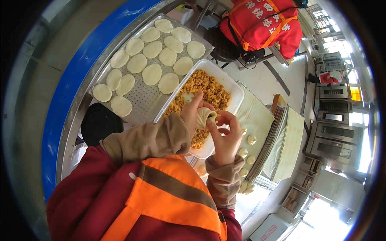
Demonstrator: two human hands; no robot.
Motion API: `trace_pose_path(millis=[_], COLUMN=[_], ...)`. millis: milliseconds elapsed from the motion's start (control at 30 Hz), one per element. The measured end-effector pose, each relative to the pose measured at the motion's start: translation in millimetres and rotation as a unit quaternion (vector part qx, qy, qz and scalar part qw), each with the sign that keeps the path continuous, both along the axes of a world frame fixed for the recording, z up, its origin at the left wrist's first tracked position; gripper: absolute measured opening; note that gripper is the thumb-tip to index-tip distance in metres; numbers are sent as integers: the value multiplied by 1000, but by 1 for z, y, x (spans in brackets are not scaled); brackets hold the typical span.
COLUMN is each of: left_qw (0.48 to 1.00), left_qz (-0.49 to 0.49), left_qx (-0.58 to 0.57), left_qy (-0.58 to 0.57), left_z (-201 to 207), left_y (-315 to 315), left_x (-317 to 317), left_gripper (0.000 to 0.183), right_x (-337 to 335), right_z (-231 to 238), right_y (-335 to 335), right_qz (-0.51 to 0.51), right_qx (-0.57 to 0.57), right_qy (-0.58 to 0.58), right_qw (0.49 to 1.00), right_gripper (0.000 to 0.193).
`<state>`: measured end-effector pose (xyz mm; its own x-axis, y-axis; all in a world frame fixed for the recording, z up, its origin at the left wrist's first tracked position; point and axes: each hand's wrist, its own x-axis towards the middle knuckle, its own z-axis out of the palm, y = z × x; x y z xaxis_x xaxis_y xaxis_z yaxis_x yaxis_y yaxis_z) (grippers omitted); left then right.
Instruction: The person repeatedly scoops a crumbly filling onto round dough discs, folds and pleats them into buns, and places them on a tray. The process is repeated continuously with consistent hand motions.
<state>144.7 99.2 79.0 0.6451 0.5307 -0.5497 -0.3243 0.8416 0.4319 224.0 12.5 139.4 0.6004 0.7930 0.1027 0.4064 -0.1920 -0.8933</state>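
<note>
A partly gathered, filled bun (204, 117) of pale dough sits between my two hands, a small opening left at its top. My left hand (190, 113) cups it from the left, thumb raised. On the other side, the fingertips of my right hand (226, 134) pinch the pleated rim. Beneath both hands stands a white plastic tub (235, 89) holding crumbly orange-brown filling (209, 86). Left of the tub lies a perforated metal tray (138, 98) with several flat dough rounds (152, 74) in rows.
Several shaped buns (251, 139) rest on a cloth-lined tray (253, 108) at right, beside stacked boards (267, 140). A round black object (100, 123) is near my left elbow. A person in red (261, 26) sits at the far side; ovens (337, 138) stand far right.
</note>
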Motion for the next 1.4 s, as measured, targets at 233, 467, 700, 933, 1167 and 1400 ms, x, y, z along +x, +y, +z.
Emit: trace_pose_path(millis=[233,467,700,933,1167,1400], left_qw=[999,995,986,961,956,920], left_qz=[-50,-93,-144,-261,-284,-377], left_qx=[10,-4,-31,-25,-34,94], left_qy=[-7,-22,77,85,-65,-47], left_z=[-4,-12,-16,-37,-10,-11], left_y=[4,7,7,7,18,25], left_x=[-6,-14,-15,-22,-36,-39], left_gripper=[67,68,74,78,77,76], right_x=[2,5,7,3,16,2], right_z=[-3,0,3,2,10,23], right_y=[-1,1,3,0,7,-2], right_qz=[131,221,210,349,331,333], right_qx=[48,91,-94,-83,-80,-16], right_qy=[-236,-285,-90,-354,-282,-419], right_qw=[962,928,969,864,897,845], right_gripper=[16,28,18,12,16,14])
